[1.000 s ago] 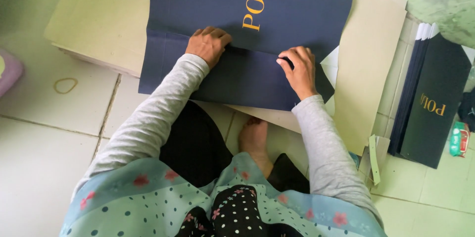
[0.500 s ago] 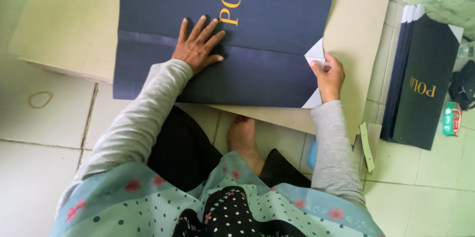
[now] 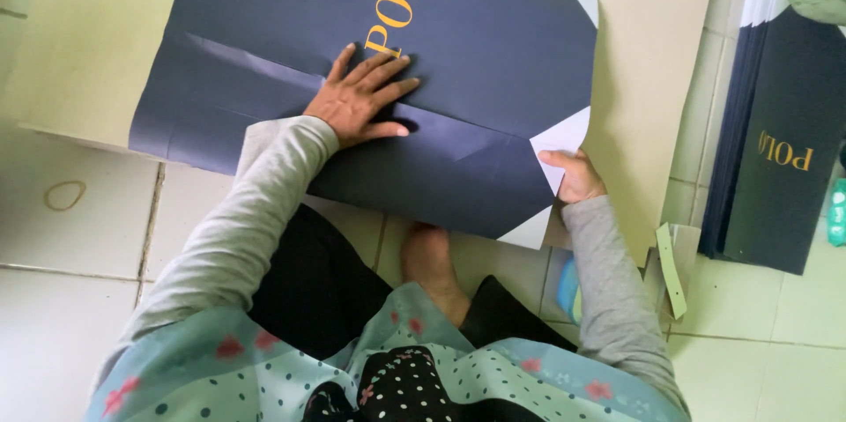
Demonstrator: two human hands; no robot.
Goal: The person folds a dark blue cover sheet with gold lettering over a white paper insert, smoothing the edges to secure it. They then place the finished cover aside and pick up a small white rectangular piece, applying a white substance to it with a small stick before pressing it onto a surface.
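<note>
A large navy paper sheet (image 3: 493, 43) with gold lettering lies flat on a pale board (image 3: 652, 78). My left hand (image 3: 361, 96) presses flat on the sheet, fingers spread, just below the lettering and beside a horizontal crease. My right hand (image 3: 573, 177) pinches the sheet's right edge, where a corner is folded over and shows its white underside (image 3: 560, 140). A second white folded corner (image 3: 529, 233) shows at the sheet's lower right.
A stack of finished navy paper bags (image 3: 775, 140) with gold lettering stands on the tiled floor at the right. A pale green strip (image 3: 670, 268) lies near my right elbow. A rubber band (image 3: 63, 196) lies on the tiles at left. My bare foot (image 3: 432, 268) rests under the board's edge.
My left hand has slid up and opened flat on the sheet. My right hand moved from the middle of the sheet to its right edge and folded the corner over.
</note>
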